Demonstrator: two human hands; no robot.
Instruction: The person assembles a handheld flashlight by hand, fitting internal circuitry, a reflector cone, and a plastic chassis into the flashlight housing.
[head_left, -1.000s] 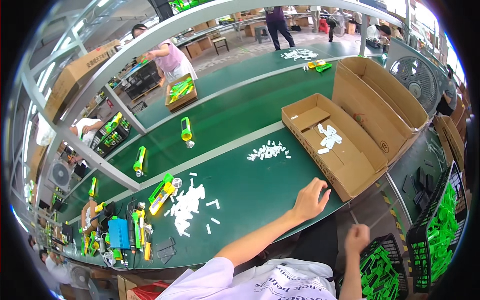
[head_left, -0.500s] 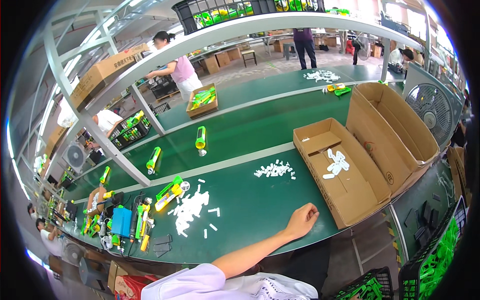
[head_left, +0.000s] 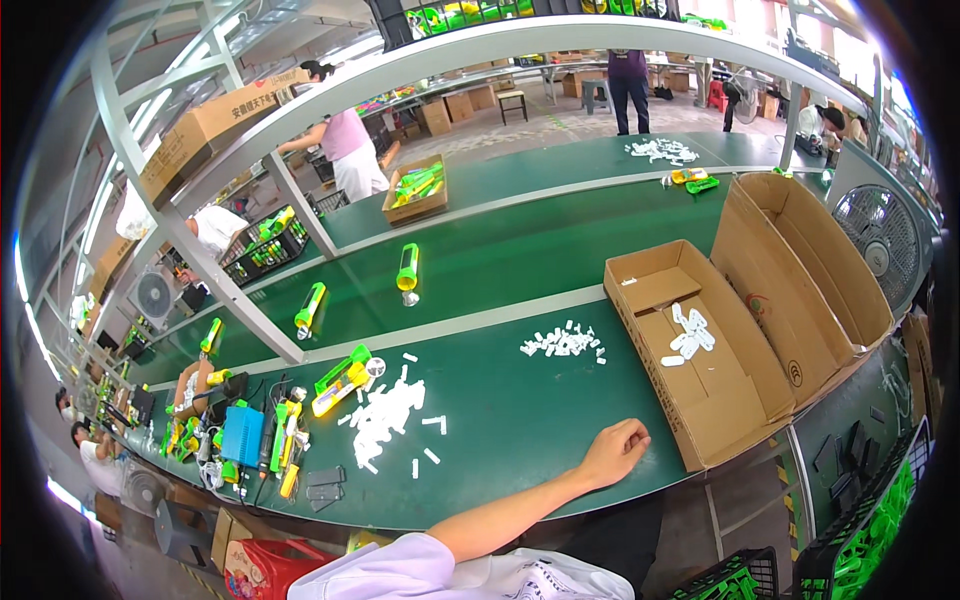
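Observation:
My left hand [head_left: 615, 454] rests on the green tabletop near its front edge, to the left of the open shallow carton [head_left: 683, 442]. Its fingers are curled in loosely, and nothing shows between them. Beyond the hand lies a small heap of white pieces [head_left: 563, 342]. Farther left a larger heap of flat white pieces [head_left: 385, 420] spreads out, with a green-and-yellow torch-like lamp [head_left: 342, 385] at its upper left. More white pieces [head_left: 690, 335] lie inside the shallow carton. My right hand is out of view.
A taller open carton [head_left: 790, 285] stands behind the shallow one. At left sit a blue box-shaped device [head_left: 243, 437], cables and several lamp parts. Across a metal rail, lamps [head_left: 408, 270] lie on the green belt. Black crates of green parts [head_left: 880, 535] stand low at right. Other people work beyond.
The view has shifted slightly, so most things at the right sit farther right. My left hand stays curled on the tabletop. The person in pink at the back has moved left, partly behind the shelf.

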